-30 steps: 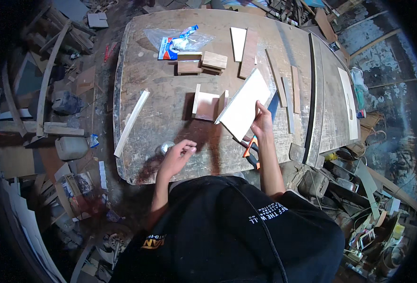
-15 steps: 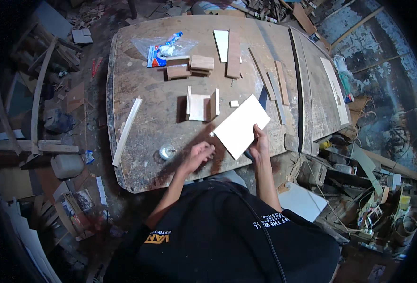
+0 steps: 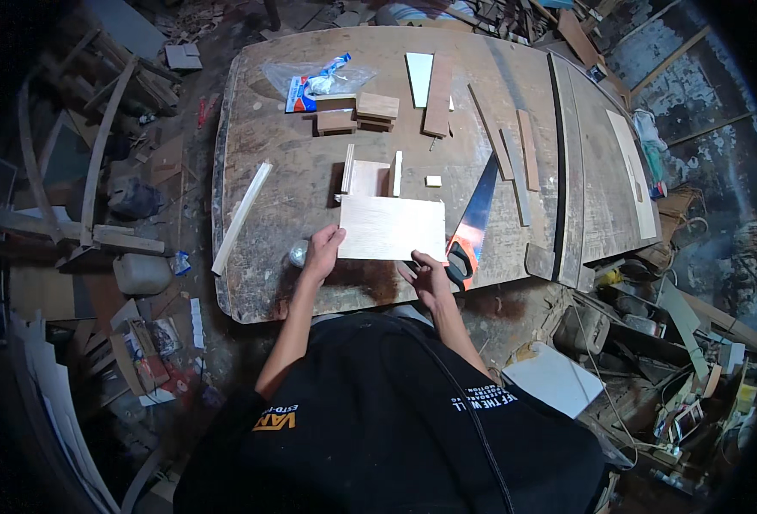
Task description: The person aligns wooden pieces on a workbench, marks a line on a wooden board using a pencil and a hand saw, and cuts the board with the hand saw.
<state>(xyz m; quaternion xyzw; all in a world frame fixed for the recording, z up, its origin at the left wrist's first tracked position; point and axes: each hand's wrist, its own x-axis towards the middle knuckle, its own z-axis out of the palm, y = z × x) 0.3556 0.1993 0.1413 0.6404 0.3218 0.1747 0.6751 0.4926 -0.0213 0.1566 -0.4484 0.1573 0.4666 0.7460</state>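
Observation:
My left hand (image 3: 325, 248) grips the left end of a pale rectangular wooden board (image 3: 391, 227), held level above the table. My right hand (image 3: 425, 274) holds the board's near edge toward its right end, thumb along that edge. Just beyond the board stands an open wooden piece (image 3: 370, 176) with two upright sides, its lower part hidden by the board. A small pale block (image 3: 433, 181) lies to its right. A handsaw with an orange and black handle (image 3: 461, 265) lies beside my right hand. A small round silvery item (image 3: 297, 255) shows left of my left hand.
The worn table (image 3: 263, 128) holds small wooden assemblies (image 3: 377, 106), a plastic bag with a blue packet (image 3: 297, 96), loose slats (image 3: 524, 150) and a long pale strip (image 3: 239, 221) at left. Scrap wood and jerrycans (image 3: 141, 274) crowd the floor around it.
The board has swung from a slanted hold in my right hand to lying crosswise in both hands. My left hand has risen and taken its left end. The saw blade is uncovered.

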